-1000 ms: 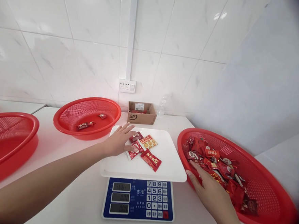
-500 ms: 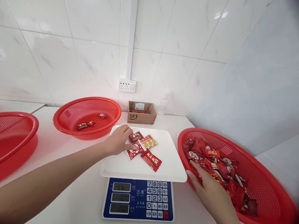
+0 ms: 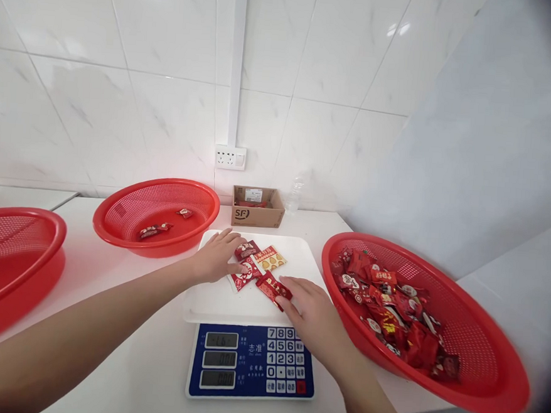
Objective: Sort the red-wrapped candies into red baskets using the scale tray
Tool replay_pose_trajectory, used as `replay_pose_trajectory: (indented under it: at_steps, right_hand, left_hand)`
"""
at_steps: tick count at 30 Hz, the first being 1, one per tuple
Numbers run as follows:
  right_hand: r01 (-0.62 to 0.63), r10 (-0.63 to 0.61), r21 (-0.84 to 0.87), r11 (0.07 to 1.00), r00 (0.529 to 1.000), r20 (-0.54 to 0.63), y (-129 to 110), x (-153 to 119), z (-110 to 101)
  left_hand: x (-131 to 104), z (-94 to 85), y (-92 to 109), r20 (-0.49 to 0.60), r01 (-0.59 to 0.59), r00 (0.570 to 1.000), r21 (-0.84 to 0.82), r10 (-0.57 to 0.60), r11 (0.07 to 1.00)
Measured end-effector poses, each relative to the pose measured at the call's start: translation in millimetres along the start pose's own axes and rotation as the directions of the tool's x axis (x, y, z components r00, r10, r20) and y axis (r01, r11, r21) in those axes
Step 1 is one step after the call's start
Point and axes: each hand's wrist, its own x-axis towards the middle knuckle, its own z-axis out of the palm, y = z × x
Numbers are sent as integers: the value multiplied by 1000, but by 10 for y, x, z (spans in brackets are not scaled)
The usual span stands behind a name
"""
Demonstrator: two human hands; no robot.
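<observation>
My left hand rests over the left side of the white scale tray. Its fingers are stretched apart from the thumb, touching a dark red packet and a red-and-white packet. My right hand has its thumb and fingers closed about the right end of a red snack packet. Behind these lies a cream-and-red packet with yellow pictures on it. The packets lie close together. Below the tray is the blue scale panel with its displays and keys.
At right a red basket holds many red wrapped snacks. Another red basket, back left, has a few packets; a third basket stands far left. A cardboard box and a clear bottle stand near the wall.
My right hand has moved left from the rim of the right basket onto the tray and taken hold of the red packet. My left hand stays at the packets.
</observation>
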Motion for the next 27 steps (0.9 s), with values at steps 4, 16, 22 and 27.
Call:
replay_pose_trajectory:
  at_steps: [4,16,22,27]
  right_hand:
    - [4,1,-59,998,996,92,-151,164,51]
    - [-109,109,23,994,993,-33,-118,264,139]
    - [-91,93,54,994,995,-29,-161,307,129]
    - [-44,43,104,994,999,5,-156,252,103]
  left_hand:
    - [-37,8,11,19,5,1000,-13,-5,1000]
    - [-103,-5,114,37,18,999,-70,-15,997]
    - [-142,19,119,-50,9,999,-99,-14,995]
    - [-136,33,110,-92,-2,996,-127,-10,992]
